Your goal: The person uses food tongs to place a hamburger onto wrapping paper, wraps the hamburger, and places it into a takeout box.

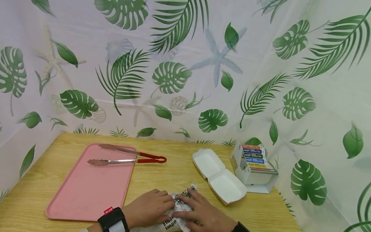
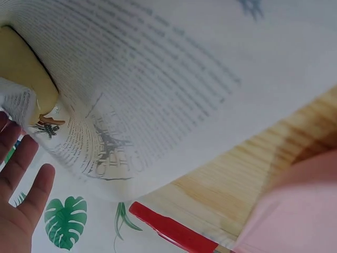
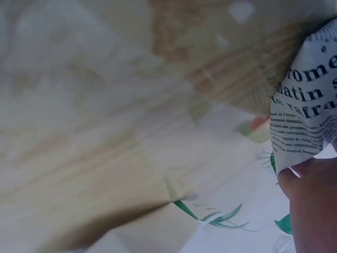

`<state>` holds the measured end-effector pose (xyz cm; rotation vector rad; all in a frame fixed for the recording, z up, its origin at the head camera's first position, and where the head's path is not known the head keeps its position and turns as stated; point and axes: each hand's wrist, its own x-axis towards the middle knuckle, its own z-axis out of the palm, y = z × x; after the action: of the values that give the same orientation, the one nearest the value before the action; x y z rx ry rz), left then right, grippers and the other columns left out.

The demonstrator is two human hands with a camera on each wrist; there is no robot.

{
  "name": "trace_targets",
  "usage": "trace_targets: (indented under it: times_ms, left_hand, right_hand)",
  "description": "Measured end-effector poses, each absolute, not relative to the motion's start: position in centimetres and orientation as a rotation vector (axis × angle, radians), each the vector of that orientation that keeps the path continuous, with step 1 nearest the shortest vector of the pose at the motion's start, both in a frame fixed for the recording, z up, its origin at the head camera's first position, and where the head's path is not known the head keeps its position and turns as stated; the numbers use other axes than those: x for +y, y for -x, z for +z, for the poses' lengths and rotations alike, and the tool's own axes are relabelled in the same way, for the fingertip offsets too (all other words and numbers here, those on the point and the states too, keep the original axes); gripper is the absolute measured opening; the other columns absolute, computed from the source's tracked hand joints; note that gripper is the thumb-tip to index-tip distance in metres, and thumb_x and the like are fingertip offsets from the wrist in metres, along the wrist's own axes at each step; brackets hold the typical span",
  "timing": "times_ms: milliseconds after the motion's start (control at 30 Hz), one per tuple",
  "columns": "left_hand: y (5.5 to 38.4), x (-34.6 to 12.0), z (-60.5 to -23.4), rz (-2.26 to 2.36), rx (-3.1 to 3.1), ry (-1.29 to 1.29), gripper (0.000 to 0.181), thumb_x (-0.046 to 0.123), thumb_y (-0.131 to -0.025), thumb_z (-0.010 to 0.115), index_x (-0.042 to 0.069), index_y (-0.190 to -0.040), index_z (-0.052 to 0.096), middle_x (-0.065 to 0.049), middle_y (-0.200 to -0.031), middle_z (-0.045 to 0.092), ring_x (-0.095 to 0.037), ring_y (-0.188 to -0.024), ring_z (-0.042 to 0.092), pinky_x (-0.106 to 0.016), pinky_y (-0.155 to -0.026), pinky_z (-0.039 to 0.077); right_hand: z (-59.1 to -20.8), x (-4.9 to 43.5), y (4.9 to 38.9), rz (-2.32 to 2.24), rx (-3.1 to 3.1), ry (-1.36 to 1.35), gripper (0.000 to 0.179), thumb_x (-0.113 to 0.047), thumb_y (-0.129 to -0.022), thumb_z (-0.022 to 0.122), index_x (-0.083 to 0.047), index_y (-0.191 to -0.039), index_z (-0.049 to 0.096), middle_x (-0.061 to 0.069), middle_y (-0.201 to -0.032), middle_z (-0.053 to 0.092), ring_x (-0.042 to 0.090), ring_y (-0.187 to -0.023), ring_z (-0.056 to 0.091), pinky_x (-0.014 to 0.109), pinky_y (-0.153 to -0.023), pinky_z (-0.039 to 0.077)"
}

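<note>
A sheet of newsprint-style wrapping paper (image 1: 171,224) lies bunched and folded at the front of the table. My left hand (image 1: 149,207) rests on its left side, and in the left wrist view those fingers (image 2: 23,163) are fairly straight beside a fold. Spread over the crumpled top are the fingers of my right hand (image 1: 207,212). In the right wrist view one digit of the right hand (image 3: 316,205) touches the corner of the printed paper (image 3: 308,113). Inside the paper's curve sits a smooth, tan, rounded thing (image 2: 26,68), partly hidden; its kind does not show.
A pink tray (image 1: 92,187) lies at left, with red-handled tongs (image 1: 123,160) across its far right corner. An open white takeaway box (image 1: 226,185) stands right of centre. Behind it is a white holder (image 1: 261,177) with colourful small boxes (image 1: 255,156). A leaf-print curtain (image 1: 174,106) surrounds the table.
</note>
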<state>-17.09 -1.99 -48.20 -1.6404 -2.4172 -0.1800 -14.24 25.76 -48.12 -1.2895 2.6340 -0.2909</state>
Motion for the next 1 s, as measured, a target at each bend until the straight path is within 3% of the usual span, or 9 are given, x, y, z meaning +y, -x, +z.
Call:
trace_targets:
  times_ms: [133, 400, 700, 833, 1000]
  left_hand:
    - [16.9, -1.7, -48.2, -0.214, -2.448, 1.641, 0.042, 0.050, -0.101, 0.056, 0.023, -0.133, 0.062, 0.011, -0.119, 0.066, -0.006, -0.107, 0.059, -0.031, -0.091, 0.053]
    - [16.6, -1.4, -48.3, -0.046, -2.506, 1.578, 0.071, 0.067, -0.094, 0.052, 0.016, -0.143, 0.056, 0.004, -0.142, 0.058, -0.009, -0.125, 0.055, -0.032, -0.097, 0.050]
    - [16.6, -1.6, -48.8, -0.021, -2.428, 1.596, 0.067, 0.060, -0.092, 0.062, 0.015, -0.141, 0.060, 0.003, -0.138, 0.063, -0.011, -0.122, 0.059, -0.031, -0.097, 0.051]
    - [16.6, -1.6, -49.1, -0.024, -2.393, 1.617, 0.063, 0.058, -0.094, 0.061, 0.016, -0.141, 0.061, 0.003, -0.135, 0.065, -0.010, -0.120, 0.060, -0.031, -0.095, 0.051]
    - [16.9, -1.7, -49.0, -0.041, -2.426, 1.628, 0.061, 0.056, -0.095, 0.059, 0.019, -0.144, 0.059, 0.007, -0.137, 0.063, -0.010, -0.122, 0.059, -0.032, -0.097, 0.051]
  right_hand:
    - [-48.6, 25.8, 14.3, -0.350, 2.643, 1.247, 0.051, -0.050, -0.107, 0.041, -0.042, -0.157, 0.032, 0.001, -0.167, 0.025, 0.042, -0.153, 0.016, 0.067, -0.114, 0.023]
    - [-48.6, 25.8, 14.7, -0.553, 2.649, 1.128, 0.057, -0.056, -0.101, 0.053, -0.031, -0.151, 0.040, -0.006, -0.159, 0.039, 0.030, -0.154, 0.022, 0.063, -0.118, 0.017]
    - [-48.5, 25.4, 15.4, -0.595, 2.706, 1.138, 0.056, -0.056, -0.101, 0.051, -0.025, -0.148, 0.046, -0.006, -0.148, 0.046, 0.017, -0.141, 0.042, 0.046, -0.115, 0.036]
    - [-48.8, 25.7, 15.4, -0.593, 2.680, 1.074, 0.057, -0.057, -0.103, 0.047, -0.027, -0.150, 0.045, -0.002, -0.152, 0.043, 0.021, -0.142, 0.042, 0.046, -0.112, 0.040]
    - [-49.1, 26.4, 15.3, -0.579, 2.661, 1.059, 0.062, -0.061, -0.100, 0.049, -0.034, -0.155, 0.038, 0.004, -0.162, 0.035, 0.028, -0.150, 0.032, 0.053, -0.114, 0.036]
